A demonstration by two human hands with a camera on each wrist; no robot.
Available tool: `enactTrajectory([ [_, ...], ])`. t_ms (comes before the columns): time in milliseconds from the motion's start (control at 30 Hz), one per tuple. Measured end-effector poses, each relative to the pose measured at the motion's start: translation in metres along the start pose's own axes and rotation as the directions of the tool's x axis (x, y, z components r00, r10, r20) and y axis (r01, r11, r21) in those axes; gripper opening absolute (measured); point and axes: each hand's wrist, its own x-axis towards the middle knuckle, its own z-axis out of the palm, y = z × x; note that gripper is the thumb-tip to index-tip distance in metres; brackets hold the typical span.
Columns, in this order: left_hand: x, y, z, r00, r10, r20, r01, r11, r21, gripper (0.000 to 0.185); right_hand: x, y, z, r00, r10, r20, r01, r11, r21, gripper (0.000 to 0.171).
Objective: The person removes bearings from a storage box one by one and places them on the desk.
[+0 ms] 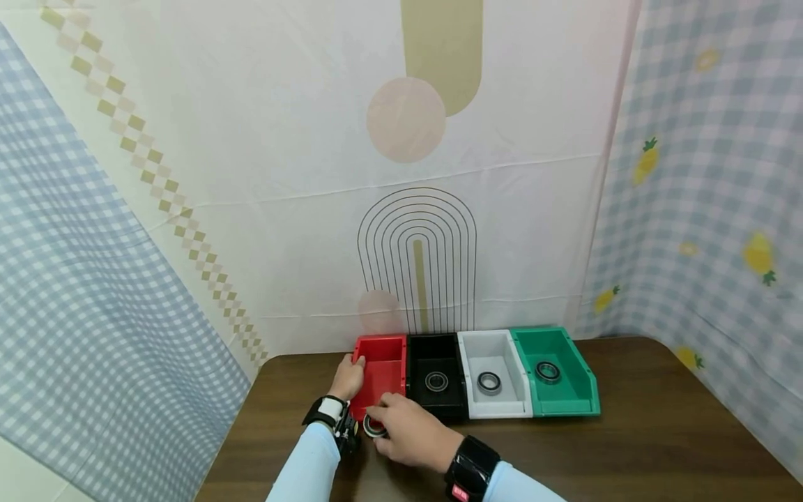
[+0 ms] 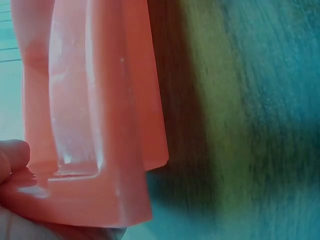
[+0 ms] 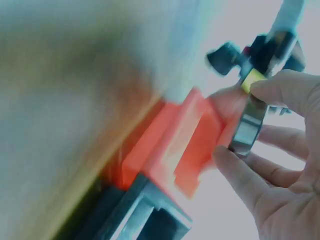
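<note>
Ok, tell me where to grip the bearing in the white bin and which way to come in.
Grip the bearing by its outer rim, probably from straight above. It lies flat mid-floor in the white bin, whose walls block any sideways reach, and fingers should fit either side of the ring.

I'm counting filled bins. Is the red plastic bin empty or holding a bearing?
Empty: the red plastic bin shows a bare floor; the right hand pinches the metal ring bearing at its front edge.

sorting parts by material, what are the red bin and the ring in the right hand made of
Red bin: looks like moulded plastic, glossy, uniform colour, thin walls. Ring pinched by the right hand: probably steel, with a bright silvery outer band and dark inner face, like a bearing.
</note>
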Motion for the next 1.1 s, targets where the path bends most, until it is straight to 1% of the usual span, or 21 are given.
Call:
enactTrajectory([
  [100,0.000,-0.003,0.001,1.000,-0.003,0.012,0.004,1.000,-0.013,0.034,-0.011,-0.010,-0.001,0.999,-0.010,0.036,0.008,0.999,0.045,0.044],
  [200,0.002,0.000,-0.001,1.000,-0.007,0.021,0.008,1.000,-0.010,0.035,-0.017,-0.016,-0.002,0.999,-0.005,0.052,0.001,0.998,0.068,0.045],
  [400,0.001,0.002,-0.001,1.000,-0.020,0.022,0.020,1.000,0.007,0.036,-0.020,-0.016,0.004,0.998,-0.001,0.055,-0.003,0.998,0.070,0.045],
  [567,-0.003,0.004,-0.002,1.000,-0.024,0.010,0.024,1.000,0.008,0.036,-0.023,-0.014,0.009,0.996,0.006,0.084,-0.013,0.997,0.079,0.046],
  [700,-0.003,0.003,-0.002,1.000,-0.026,0.014,0.025,1.000,0.007,0.037,-0.025,-0.014,0.012,0.993,-0.005,0.122,-0.004,0.997,0.071,0.041],
  [900,0.000,0.000,-0.001,0.999,-0.038,0.015,0.038,0.999,0.008,0.038,-0.027,-0.016,0.016,0.977,-0.022,0.210,0.008,0.998,0.068,0.034],
  [1100,0.001,-0.001,-0.002,0.999,-0.042,0.017,0.041,0.999,0.018,0.039,-0.030,-0.018,0.022,0.974,-0.038,0.221,0.032,0.999,0.031,0.025],
])
